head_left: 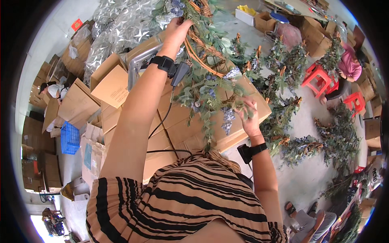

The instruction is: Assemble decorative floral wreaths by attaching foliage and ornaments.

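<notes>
Fingers of our left hand (177, 30) wrap the vine ring at the top of the wreath (208, 65), holding it up so the greenery hangs free below. Fingers of our right hand (248, 115) pinch a leafy sprig at the wreath's lower edge, probably steadying it for adjustment. Under both hands sit flattened cardboard boxes (178, 121); right of our right fingers, more wreaths (324, 141) lie on the floor.
</notes>
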